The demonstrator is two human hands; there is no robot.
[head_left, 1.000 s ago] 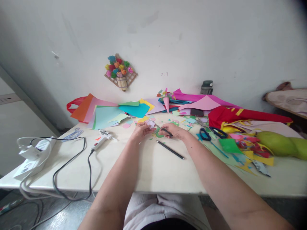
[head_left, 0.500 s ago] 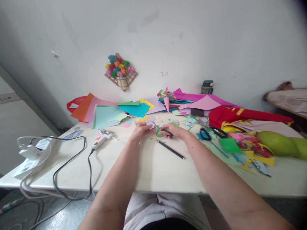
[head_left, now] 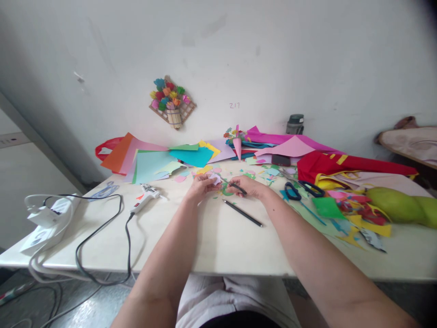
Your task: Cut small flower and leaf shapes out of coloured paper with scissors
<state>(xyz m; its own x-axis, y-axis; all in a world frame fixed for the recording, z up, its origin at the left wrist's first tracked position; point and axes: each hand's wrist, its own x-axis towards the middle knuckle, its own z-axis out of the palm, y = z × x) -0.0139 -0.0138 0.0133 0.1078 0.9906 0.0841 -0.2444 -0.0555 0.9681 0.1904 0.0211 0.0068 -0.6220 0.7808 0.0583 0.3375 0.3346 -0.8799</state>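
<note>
My left hand (head_left: 200,186) is closed on a small pale lilac paper piece (head_left: 215,177) held just above the white table (head_left: 218,246). My right hand (head_left: 248,186) pinches a thin dark stick (head_left: 232,186) whose tip reaches to the paper piece. Both hands rest near the middle of the table, close together. A black pencil (head_left: 243,212) lies loose on the table just in front of my right hand.
A glue gun (head_left: 145,198) with a black cable (head_left: 102,237) lies to the left, near a white power strip (head_left: 48,218). Coloured paper sheets (head_left: 153,159) are spread at the back. Blue-handled scissors (head_left: 300,189), paper scraps, a red bag (head_left: 341,165) and a green gourd (head_left: 399,205) crowd the right.
The hands have barely shifted; the paper piece has turned slightly between my left fingers and the stick tip stays against it.
</note>
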